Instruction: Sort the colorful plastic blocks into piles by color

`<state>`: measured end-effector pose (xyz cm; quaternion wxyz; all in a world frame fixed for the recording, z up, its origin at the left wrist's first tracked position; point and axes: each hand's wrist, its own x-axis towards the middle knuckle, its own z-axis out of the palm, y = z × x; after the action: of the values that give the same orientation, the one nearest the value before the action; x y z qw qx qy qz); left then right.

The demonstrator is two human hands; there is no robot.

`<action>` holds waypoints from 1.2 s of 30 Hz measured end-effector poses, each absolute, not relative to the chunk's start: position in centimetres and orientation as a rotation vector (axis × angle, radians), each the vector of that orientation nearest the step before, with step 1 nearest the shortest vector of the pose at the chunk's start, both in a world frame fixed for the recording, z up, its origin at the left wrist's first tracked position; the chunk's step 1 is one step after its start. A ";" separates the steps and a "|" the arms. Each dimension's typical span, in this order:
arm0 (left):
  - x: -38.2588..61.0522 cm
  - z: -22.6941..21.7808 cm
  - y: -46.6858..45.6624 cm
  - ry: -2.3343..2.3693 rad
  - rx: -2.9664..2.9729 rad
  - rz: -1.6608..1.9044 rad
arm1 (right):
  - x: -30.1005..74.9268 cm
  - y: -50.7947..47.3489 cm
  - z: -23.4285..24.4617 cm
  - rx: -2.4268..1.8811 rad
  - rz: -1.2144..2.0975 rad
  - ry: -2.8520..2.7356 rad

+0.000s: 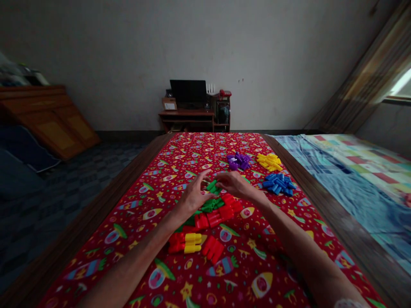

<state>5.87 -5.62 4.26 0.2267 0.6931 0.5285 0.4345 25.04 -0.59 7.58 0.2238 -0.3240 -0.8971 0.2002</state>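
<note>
Green tube-shaped plastic building pieces [213, 187] are held between my two hands, above the table. My left hand [192, 193] curves round their left side, thumb low and fingers bent. From the right, my right hand [233, 183] grips them with its fingers curled down; some fingertips are hidden. Just below lies a pile of loose green pieces [210, 205], partly covered by my left hand. A row of joined red pieces [214, 218] runs along the near side of that pile. Closer to me are a red and yellow joined block [192, 243] and a separate red block [213, 249].
Purple pieces [238, 161], yellow pieces [269, 162] and blue pieces [278, 184] lie in separate heaps at the right. A red patterned cloth [128, 244] covers the table, with its wooden edge [105, 205] showing. A bed [340, 171] stands on the right.
</note>
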 end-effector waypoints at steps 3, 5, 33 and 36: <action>4.9 4.8 -5.6 1.544 2.074 1.022 | 27.7 0.7 8.4 -1.330 0.196 -2.401; 3.9 4.9 -5.4 1.570 2.157 0.775 | 29.3 1.5 8.6 -1.649 -0.043 -2.341; 0.2 5.0 -4.9 1.660 2.141 0.348 | 27.4 1.4 5.3 -1.315 0.043 -2.418; -0.6 4.9 -5.1 1.598 2.206 0.200 | 28.3 1.6 3.7 -1.417 -0.112 -2.344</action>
<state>-0.56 -5.14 4.92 0.2040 0.7907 0.5728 0.0719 28.30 1.60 3.66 0.1987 -0.5064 -0.8381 -0.0399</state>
